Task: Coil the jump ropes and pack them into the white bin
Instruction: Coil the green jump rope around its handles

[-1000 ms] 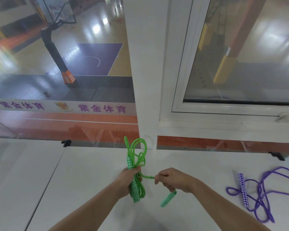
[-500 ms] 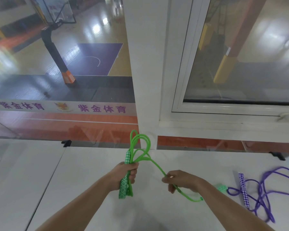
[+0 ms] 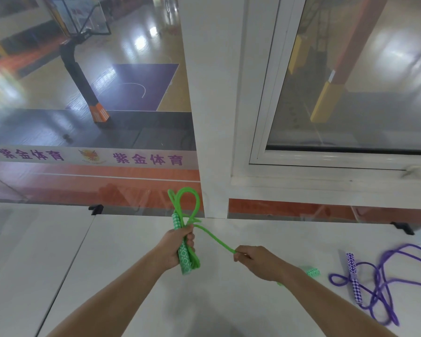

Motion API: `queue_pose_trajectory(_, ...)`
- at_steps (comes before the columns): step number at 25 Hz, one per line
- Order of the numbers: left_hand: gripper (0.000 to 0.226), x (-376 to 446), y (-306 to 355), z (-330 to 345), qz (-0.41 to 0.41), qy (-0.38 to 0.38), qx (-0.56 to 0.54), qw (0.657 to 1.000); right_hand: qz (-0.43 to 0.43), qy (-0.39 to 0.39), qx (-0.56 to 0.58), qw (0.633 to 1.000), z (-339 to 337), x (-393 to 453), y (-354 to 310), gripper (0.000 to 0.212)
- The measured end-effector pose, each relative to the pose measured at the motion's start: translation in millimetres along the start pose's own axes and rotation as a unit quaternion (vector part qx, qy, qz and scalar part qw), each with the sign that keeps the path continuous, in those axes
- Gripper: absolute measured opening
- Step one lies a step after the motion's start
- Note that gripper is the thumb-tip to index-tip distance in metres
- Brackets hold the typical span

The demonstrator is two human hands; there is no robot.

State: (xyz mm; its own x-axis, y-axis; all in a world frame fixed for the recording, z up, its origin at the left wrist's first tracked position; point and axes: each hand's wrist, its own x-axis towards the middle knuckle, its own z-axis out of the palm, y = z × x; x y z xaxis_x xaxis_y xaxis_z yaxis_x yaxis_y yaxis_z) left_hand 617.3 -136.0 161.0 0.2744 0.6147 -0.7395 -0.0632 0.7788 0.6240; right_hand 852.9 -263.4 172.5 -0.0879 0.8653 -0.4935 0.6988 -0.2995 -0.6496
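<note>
Now the right hand has drawn its pinched strand taut away from the green jump rope bundle gripped upright in the left hand above the table, cinching the wrap; the white bin is unseen.

The right hand is drawing the free strand of the bright green plastic jump rope out to the right, away from the bundle. The strand is now running taut between the hands. The left hand is raising the gripped bundle slightly, and the second green patterned handle is swinging out beyond the right wrist.
</note>
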Motion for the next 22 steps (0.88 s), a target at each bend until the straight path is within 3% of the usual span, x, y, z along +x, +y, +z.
queue_pose_trajectory(1, 0.019, 2, -3, -2, 0.036, 0.048, 0.147, 0.987, -0.011, -0.023, -0.040, 0.999, -3, 0, -3, 0.026)
queue_pose_trajectory(2, 0.017, 4, -7, -3, 0.068, 0.080, 0.307, 0.946, -0.027, -0.046, -0.088, 0.995, -6, 1, -6, 0.027)
queue_pose_trajectory(5, 0.025, 5, -20, -4, 0.120, 0.080, 0.679, 0.720, -0.117, -0.059, -0.215, 0.968, -14, 1, -30, 0.030)
queue_pose_trajectory(8, 0.034, -10, -24, 0, 0.146, -0.029, 0.836, 0.529, -0.196, -0.015, -0.223, 0.955, -32, 2, -56, 0.023)
queue_pose_trajectory(9, 0.034, -18, -25, 4, 0.157, -0.070, 0.858, 0.485, -0.207, -0.002, -0.200, 0.958, -40, 3, -61, 0.021)
queue_pose_trajectory(11, 0.031, -37, -26, 16, 0.184, -0.138, 0.865, 0.446, -0.211, 0.012, -0.131, 0.969, -54, 8, -65, 0.019)
queue_pose_trajectory(13, 0.028, -59, -27, 30, 0.224, -0.180, 0.847, 0.448, -0.186, 0.021, -0.072, 0.980, -61, 13, -59, 0.019)
queue_pose_trajectory(15, 0.025, -76, -23, 39, 0.276, -0.188, 0.803, 0.493, -0.155, 0.021, -0.028, 0.987, -61, 17, -45, 0.019)
queue_pose_trajectory(18, 0.010, -93, -11, 45, 0.327, -0.144, 0.679, 0.641, -0.103, 0.001, 0.058, 0.993, -51, 16, -28, 0.013)
queue_pose_trajectory(20, 0.018, -92, -4, 44, 0.330, -0.081, 0.579, 0.741, -0.070, -0.008, 0.158, 0.985, -40, 14, -20, 0.013)
queue_pose_trajectory(22, 0.025, -82, 0, 42, 0.295, -0.001, 0.510, 0.808, -0.074, 0.001, 0.204, 0.976, -28, 12, -11, 0.014)
